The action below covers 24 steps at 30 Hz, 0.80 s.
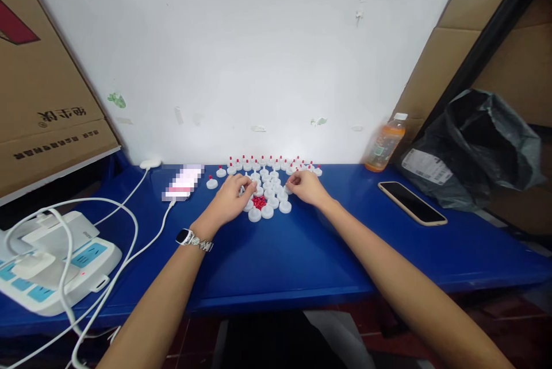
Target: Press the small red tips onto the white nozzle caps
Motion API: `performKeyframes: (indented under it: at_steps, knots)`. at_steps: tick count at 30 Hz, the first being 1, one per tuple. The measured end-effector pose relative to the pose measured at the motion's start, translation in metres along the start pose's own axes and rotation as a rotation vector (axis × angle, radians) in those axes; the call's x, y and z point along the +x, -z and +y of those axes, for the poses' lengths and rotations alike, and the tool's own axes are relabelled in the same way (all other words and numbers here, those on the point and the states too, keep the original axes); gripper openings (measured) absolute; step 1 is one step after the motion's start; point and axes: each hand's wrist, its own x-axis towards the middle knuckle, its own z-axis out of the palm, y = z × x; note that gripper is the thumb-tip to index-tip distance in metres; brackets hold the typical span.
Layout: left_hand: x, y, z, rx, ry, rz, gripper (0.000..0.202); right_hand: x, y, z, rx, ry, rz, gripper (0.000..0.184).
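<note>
On my far left the power strip (110, 257) lay on the blue surface (310, 260), white cables (137, 231) looping over it, one of them joined to a lit phone (183, 181), presumably so it could charge while propped or laid near the wall. Next came the leftmost of the red-tipped caps (221, 172), which stood in loose rows along the wall, set back, I judged, to separate them from the bare ones. The fingers of my left hand (235, 193) were bent in a pinch at the cluster's left edge; whether they gripped a cap, I could not tell. Plain white caps (285, 207) crowded between my hands, and among their nearer ones sat a small heap of red pieces (259, 202), probably put there for short reach from either side. My right hand (306, 186) had thumb and fingers drawn together beside the caps, their contents hidden. Farther right stood an orange drink bottle (385, 145), then a dark phone (411, 202) and a grey bag (474, 145), seemingly out of my elbows' way.
</note>
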Motion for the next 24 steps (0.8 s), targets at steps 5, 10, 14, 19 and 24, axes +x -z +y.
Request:
performKeyframes:
  at_steps: [5, 10, 14, 19, 24]
  knots:
    - [0.001, 0.001, -0.004, 0.005, -0.004, 0.011, 0.041, -0.001, -0.001, -0.003, 0.017, -0.024, -0.003, 0.007]
    - [0.001, 0.005, -0.004, 0.009, 0.007, 0.039, 0.041, -0.002, 0.003, -0.005, 0.003, -0.023, 0.026, 0.013]
    - [0.0, 0.012, -0.006, 0.041, 0.108, 0.133, 0.038, -0.001, 0.008, -0.009, 0.036, -0.012, 0.12, 0.021]
    - [0.0, 0.013, -0.016, 0.096, 0.263, 0.178, 0.026, 0.014, 0.012, -0.01, 0.041, 0.021, 0.145, 0.019]
    - [0.001, 0.004, -0.011, 0.104, 0.139, 0.136, 0.023, 0.023, 0.021, 0.003, -0.194, -0.001, 0.107, 0.014]
